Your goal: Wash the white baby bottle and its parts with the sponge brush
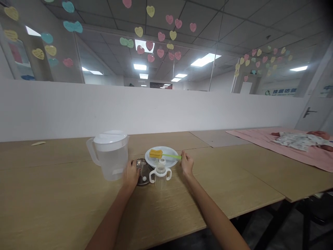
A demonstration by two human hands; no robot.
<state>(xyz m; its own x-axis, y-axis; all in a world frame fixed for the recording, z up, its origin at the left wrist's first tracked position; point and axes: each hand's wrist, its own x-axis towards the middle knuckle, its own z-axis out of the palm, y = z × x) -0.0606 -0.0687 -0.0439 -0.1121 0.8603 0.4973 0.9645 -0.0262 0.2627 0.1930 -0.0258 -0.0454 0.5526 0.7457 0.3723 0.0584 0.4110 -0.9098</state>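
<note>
My right hand is closed round the end of a green-handled brush whose yellow sponge head is over a white plate. My left hand is at the left rim of a dark round bowl, its fingers bent round a clear part with a thin tube. In front of the plate stands a clear bottle with a white two-handled ring and an uncovered top. A small white item lies on the plate behind the bottle.
A lidded clear pitcher stands left of my left hand. On the right, a baby-like figure lies on a pink cloth. The wooden table's front edge runs along the lower right, before a white wall.
</note>
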